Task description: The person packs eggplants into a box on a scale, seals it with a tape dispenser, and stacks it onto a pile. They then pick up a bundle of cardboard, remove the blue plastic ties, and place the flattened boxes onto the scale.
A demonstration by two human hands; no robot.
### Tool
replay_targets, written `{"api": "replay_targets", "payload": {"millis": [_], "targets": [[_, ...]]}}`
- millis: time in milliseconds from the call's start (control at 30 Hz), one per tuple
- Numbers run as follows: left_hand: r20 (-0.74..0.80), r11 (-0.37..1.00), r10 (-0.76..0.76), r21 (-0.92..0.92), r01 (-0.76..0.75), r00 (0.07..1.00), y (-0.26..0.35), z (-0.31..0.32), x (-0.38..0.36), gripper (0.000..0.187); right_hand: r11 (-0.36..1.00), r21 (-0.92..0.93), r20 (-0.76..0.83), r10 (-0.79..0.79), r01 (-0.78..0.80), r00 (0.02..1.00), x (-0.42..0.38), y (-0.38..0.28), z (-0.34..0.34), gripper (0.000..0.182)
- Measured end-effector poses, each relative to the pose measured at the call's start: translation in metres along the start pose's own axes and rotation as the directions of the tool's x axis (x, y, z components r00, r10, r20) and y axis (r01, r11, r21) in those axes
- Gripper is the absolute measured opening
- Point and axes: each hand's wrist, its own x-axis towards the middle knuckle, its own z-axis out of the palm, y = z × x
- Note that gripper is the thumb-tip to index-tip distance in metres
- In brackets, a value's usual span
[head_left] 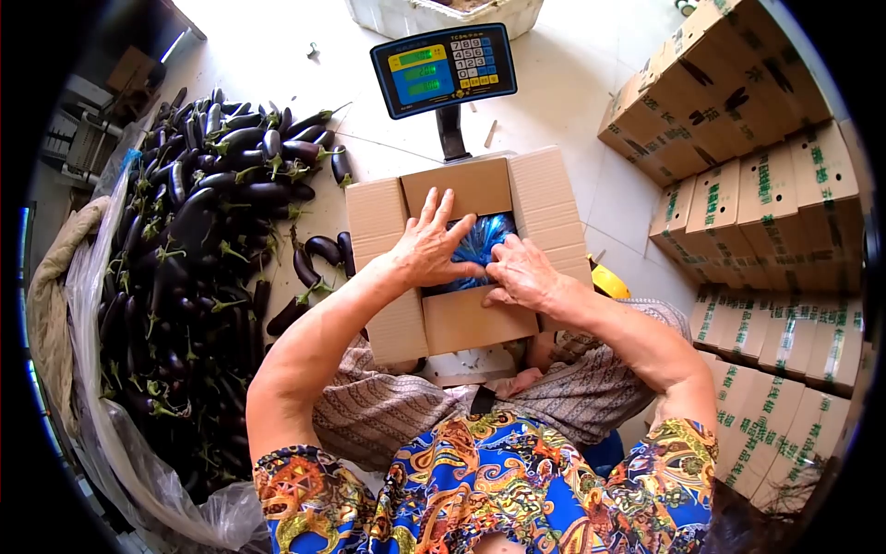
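An open cardboard box (386,319) stands in front of me with its flaps folded outward. Inside it is a blue plastic bag (484,238), its top gathered; what the bag holds is hidden. My left hand (430,245) lies over the box's left inner side, fingers spread, with the thumb and forefinger at the bag. At the bag's right edge, my right hand (524,273) has its fingers curled in and closed on the blue plastic, its thumb near the front flap.
A digital scale display (443,71) rises on a post behind the box. To the left lies a large heap of eggplants (203,212) beside clear plastic sheeting (101,323). Stacked printed cartons (720,102) line the right side. A white foam container (508,17) is at the top.
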Motion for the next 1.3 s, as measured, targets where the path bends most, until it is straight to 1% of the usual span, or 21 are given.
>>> {"api": "replay_targets", "payload": {"millis": [100, 167, 200, 267, 333, 367, 467, 533, 567, 667, 800, 867, 933, 967, 1000, 1033, 1100, 1133, 1200, 1233, 1300], "targets": [[0.078, 0.996, -0.006, 0.091, -0.001, 0.997, 0.003, -0.004, -0.001, 0.126, 0.993, -0.064, 0.012, 0.099, -0.098, 0.995, 0.001, -0.004, -0.005, 0.054], [0.052, 0.993, 0.01, 0.113, -0.016, 0.999, 0.005, 0.001, -0.003, 0.126, 0.986, -0.115, 0.008, 0.124, -0.123, 0.992, -0.002, -0.008, -0.019, 0.073], [0.037, 0.992, 0.015, 0.124, -0.02, 0.999, 0.006, 0.0, -0.004, 0.125, 0.966, -0.114, -0.178, 0.211, -0.234, 0.961, -0.005, -0.005, -0.023, 0.073], [0.061, 0.993, 0.006, 0.121, -0.013, 0.998, 0.007, 0.0, -0.003, 0.127, 0.898, -0.052, -0.519, 0.35, -0.437, 0.78, -0.019, 0.011, -0.031, 0.073], [0.064, 0.991, 0.009, 0.134, -0.018, 0.998, 0.005, 0.002, -0.003, 0.127, 0.752, 0.184, -0.544, 0.615, -0.633, 0.571, -0.026, 0.056, -0.015, 0.07], [0.077, 0.991, 0.007, 0.136, -0.017, 0.997, 0.006, 0.001, -0.002, 0.128, 0.455, 0.573, 0.042, 0.814, -0.682, 0.579, -0.031, 0.069, -0.033, 0.07], [0.068, 0.992, -0.005, 0.124, -0.003, 0.998, 0.003, 0.004, -0.002, 0.129, 0.642, 0.569, 0.076, 0.582, -0.515, 0.81, -0.035, 0.004, -0.064, 0.077], [0.028, 0.993, 0.026, 0.11, -0.029, 0.999, 0.0, 0.007, -0.005, 0.129, 0.923, 0.243, -0.217, 0.351, -0.298, 0.911, -0.034, -0.025, -0.034, 0.085], [0.029, 0.995, 0.028, 0.094, -0.031, 0.999, 0.0, 0.007, -0.003, 0.127, 0.905, 0.305, -0.153, 0.355, -0.297, 0.922, -0.032, -0.03, -0.028, 0.101], [0.063, 0.998, 0.019, 0.066, -0.023, 0.998, 0.003, 0.002, -0.002, 0.126, 0.977, 0.017, -0.176, 0.212, -0.212, 0.961, -0.036, -0.051, 0.006, 0.118], [0.077, 0.995, 0.039, 0.09, -0.046, 0.996, -0.002, -0.012, 0.001, 0.108, 0.981, 0.093, -0.036, 0.176, -0.172, 0.984, -0.045, -0.041, 0.011, 0.129], [-0.201, 0.995, 0.087, 0.063, -0.076, 0.976, -0.021, -0.029, -0.004, 0.069, 0.99, -0.009, 0.001, 0.143, -0.143, 0.99, -0.05, -0.039, 0.015, 0.132], [-0.58, 0.96, -0.118, 0.141, 0.242, 0.806, -0.036, -0.046, -0.005, 0.061, 0.987, -0.113, 0.028, 0.122, -0.118, 0.992, -0.052, -0.035, 0.02, 0.135], [-0.675, 0.928, -0.211, 0.089, 0.362, 0.707, -0.053, -0.049, -0.005, 0.066, 0.968, -0.229, 0.001, 0.104, -0.101, 0.995, -0.052, -0.04, 0.024, 0.123], [-0.7, 0.898, -0.312, 0.004, 0.44, 0.642, -0.076, -0.04, -0.009, 0.074, 0.978, -0.19, -0.08, 0.067, -0.081, 0.995, -0.051, -0.037, 0.031, 0.119], [-0.445, 0.834, -0.548, -0.232, 0.5, 0.708, -0.113, -0.018, -0.012, 0.079, 0.987, -0.15, -0.161, 0.032, -0.057, 0.986, -0.049, -0.032, 0.042, 0.114], [-0.162, 0.601, -0.737, -0.599, 0.528, 0.656, -0.107, -0.005, -0.024, 0.088, 0.993, -0.114, -0.262, 0.005, -0.036, 0.965, -0.052, -0.029, 0.047, 0.1], [-0.293, 0.678, -0.648, -0.642, 0.357, 0.703, -0.092, -0.013, -0.027, 0.078, 0.994, -0.104, -0.276, 0.0, -0.03, 0.961, -0.052, -0.027, 0.047, 0.101], [-0.251, 0.512, -0.53, -0.856, 0.07, 0.81, -0.078, -0.045, -0.023, 0.064, 0.997, -0.072, -0.299, 0.0, -0.023, 0.954, -0.052, -0.025, 0.05, 0.102], [-0.201, 0.603, -0.41, -0.792, 0.099, 0.89, -0.055, -0.057, -0.02, 0.059, 0.999, -0.024, -0.308, 0.027, -0.037, 0.951, -0.049, -0.027, 0.051, 0.103], [-0.46, 0.84, -0.322, -0.542, 0.025, 0.828, -0.024, -0.044, -0.011, 0.064, 0.998, 0.052, -0.318, 0.058, -0.043, 0.946, -0.038, -0.029, 0.045, 0.105]]}}
